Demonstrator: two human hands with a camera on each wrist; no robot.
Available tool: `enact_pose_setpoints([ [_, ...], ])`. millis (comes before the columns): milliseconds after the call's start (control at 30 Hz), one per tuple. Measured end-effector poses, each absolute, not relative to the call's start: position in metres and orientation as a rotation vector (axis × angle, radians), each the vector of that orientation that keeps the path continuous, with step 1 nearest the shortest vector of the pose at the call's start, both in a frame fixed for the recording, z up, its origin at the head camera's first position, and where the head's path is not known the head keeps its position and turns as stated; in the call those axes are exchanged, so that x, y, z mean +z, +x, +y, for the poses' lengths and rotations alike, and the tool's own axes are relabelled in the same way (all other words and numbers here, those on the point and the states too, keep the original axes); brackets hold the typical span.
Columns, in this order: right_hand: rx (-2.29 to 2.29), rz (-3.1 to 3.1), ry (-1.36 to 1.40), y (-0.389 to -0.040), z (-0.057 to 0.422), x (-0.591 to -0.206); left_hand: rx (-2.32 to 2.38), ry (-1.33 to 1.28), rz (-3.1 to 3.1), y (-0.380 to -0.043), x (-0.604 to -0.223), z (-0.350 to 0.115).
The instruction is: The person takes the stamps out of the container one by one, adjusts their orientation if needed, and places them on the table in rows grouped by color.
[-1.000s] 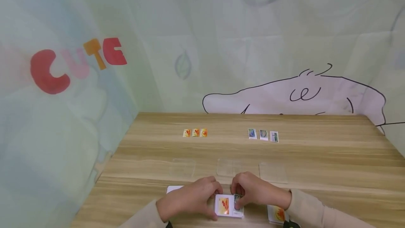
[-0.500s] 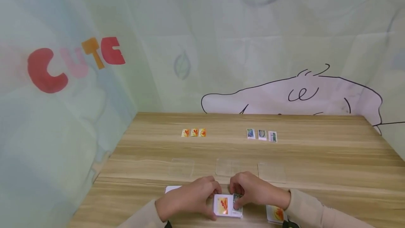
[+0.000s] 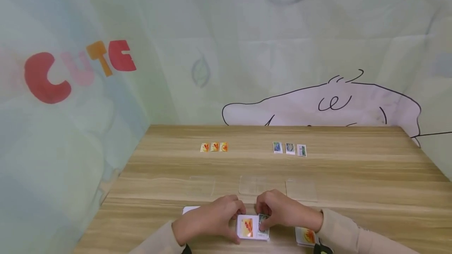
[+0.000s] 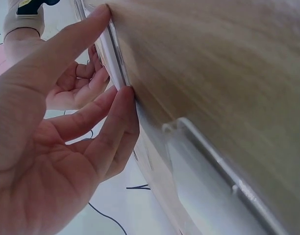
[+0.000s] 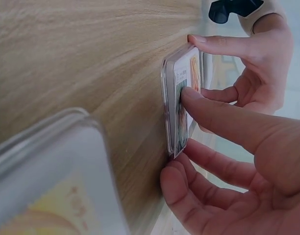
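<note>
A shallow clear plastic case with a white insert (image 3: 256, 222) lies flat at the table's front. On its left half sits an orange stamp-like picture (image 3: 246, 227), on its right half a green stamp-like picture (image 3: 262, 218). My left hand (image 3: 213, 216) grips the case at its left side, thumb near, fingertips at the far edge, as the left wrist view confirms. My right hand (image 3: 284, 209) has its thumb on the green stamp (image 5: 180, 129), with curled fingers by the far edge. The thumb covers part of that stamp.
Another case (image 3: 305, 236) with an orange stamp lies under my right wrist; a white one (image 3: 190, 209) is partly behind my left hand. Three clear covers (image 3: 301, 190) lie beyond my hands. Farther back are three orange stamps (image 3: 214, 147) and three blue-green stamps (image 3: 290, 148).
Both hands keep almost the same hold on the case and stamp. The head view has turned slightly, so the whole scene sits a little farther left.
</note>
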State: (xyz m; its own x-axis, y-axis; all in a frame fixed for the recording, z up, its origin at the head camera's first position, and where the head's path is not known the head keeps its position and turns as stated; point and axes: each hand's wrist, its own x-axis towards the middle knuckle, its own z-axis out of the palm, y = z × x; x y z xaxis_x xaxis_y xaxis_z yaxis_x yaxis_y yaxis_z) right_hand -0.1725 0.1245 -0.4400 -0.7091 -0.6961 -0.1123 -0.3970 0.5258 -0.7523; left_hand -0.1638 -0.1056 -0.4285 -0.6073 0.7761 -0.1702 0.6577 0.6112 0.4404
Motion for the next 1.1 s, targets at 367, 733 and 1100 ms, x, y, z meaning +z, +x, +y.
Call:
enact_pose_setpoints([
  [367,-0.986,2.391,-0.945,-0.1741,0.1221,-0.443,0.481,1.143,2.483,-0.1643,-0.4272,-0.107],
  [733,-0.988,2.393,-0.903,-0.1748,0.1189,-0.4406,0.488,1.137,2.489,-0.1634,-0.427,-0.1066],
  [1100,-0.99,2.378,-0.854,-0.1746,0.1206,-0.44,0.465,1.115,2.489,-0.1634,-0.4264,-0.1046],
])
